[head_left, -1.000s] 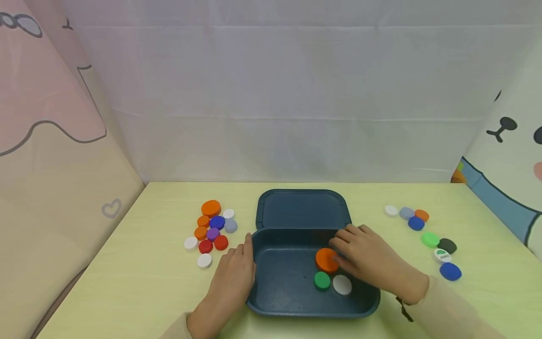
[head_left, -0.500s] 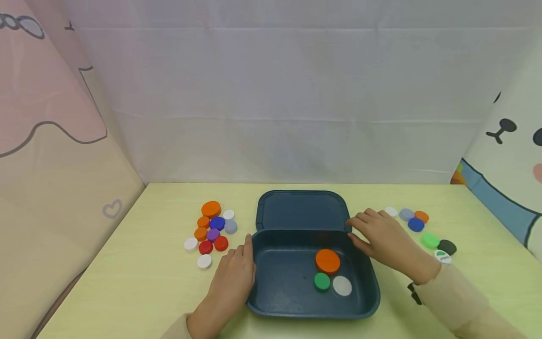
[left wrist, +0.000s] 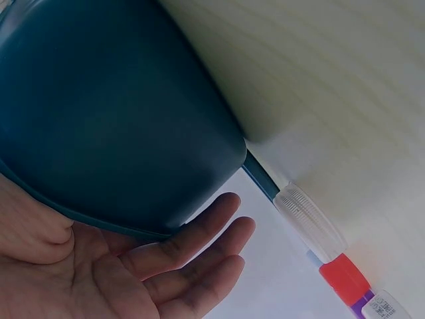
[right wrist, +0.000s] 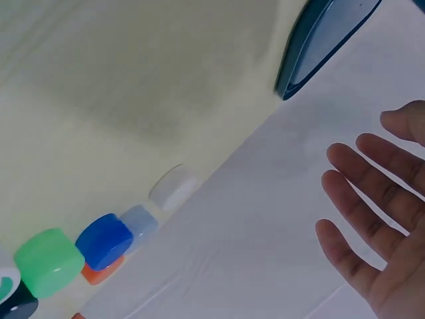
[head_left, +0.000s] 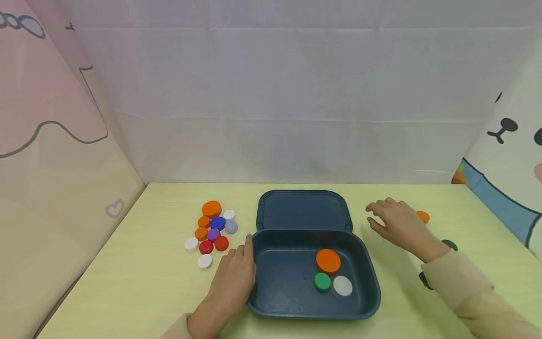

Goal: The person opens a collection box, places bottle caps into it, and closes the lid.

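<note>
A dark blue tray (head_left: 288, 301) stands in the middle of the table. Inside it lie a large orange cap (head_left: 328, 261), a green cap (head_left: 322, 281) and a white cap (head_left: 342, 286). My left hand (head_left: 233, 278) rests against the tray's left rim; in the left wrist view its fingers (left wrist: 199, 239) lie fairly straight beside the outer wall. To the right of the tray, my right hand (head_left: 400, 226) hangs over the table with fingers spread and nothing held. It hides part of the right-hand caps. The right wrist view shows a blue cap (right wrist: 104, 241) and a light green cap (right wrist: 50, 264) there.
Behind the tray lies a matching dark blue lid (head_left: 304, 209). Several loose caps sit to the left, among them an orange cap (head_left: 211, 209) and a purple cap (head_left: 213, 235). A pale cloth (head_left: 296, 94) hangs along the table's back edge.
My right hand has left the tray's inside and moved up and right, beyond its right rim, with empty fingers. The caps inside stay in place. My left hand has not moved.
</note>
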Motion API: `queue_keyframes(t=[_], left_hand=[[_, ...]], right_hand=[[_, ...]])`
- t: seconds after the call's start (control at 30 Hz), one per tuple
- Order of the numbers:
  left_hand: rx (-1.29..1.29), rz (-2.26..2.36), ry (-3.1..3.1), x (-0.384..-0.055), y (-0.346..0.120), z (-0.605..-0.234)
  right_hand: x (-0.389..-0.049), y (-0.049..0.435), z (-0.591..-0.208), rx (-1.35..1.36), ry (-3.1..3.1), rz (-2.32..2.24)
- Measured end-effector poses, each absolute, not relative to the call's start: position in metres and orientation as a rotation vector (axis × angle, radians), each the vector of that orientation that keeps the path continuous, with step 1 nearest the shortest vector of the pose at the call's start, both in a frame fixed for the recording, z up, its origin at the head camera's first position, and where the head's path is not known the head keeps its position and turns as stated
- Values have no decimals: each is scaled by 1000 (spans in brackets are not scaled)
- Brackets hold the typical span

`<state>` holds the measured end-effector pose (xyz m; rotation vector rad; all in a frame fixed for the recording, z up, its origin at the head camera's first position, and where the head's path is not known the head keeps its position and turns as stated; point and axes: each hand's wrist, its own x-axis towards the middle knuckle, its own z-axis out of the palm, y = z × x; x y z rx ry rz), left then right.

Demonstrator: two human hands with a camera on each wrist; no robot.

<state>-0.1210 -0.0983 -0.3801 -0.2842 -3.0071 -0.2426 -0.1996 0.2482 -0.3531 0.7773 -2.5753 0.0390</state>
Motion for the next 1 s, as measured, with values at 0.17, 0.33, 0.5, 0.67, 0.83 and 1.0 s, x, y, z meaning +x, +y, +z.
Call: queue_keyframes(t=[0.17,0.33,0.5,0.67,0.83,1.0], left_hand=[[-274,-268,-3005,-122,-98,-381],[-284,-267,-2993,-123,-99,-381],[-292,-268,-2992,-123,-98,-380],[-275,-278,-3019,-122,-97,-378],[-264,-279,-3027,-122,-97,-378],[-267,-275,-3022,-122,-98,-379]], right_hand=[[-208,262,-354,740,-2577,47],[-216,275,-355,683,-2616,43],[-223,286,-357,626,-2694,62],[-230,295,-359,583,-2779,68],[-235,300,-361,530,-2862,47],[-239,304,-365,502,-2921,41]])
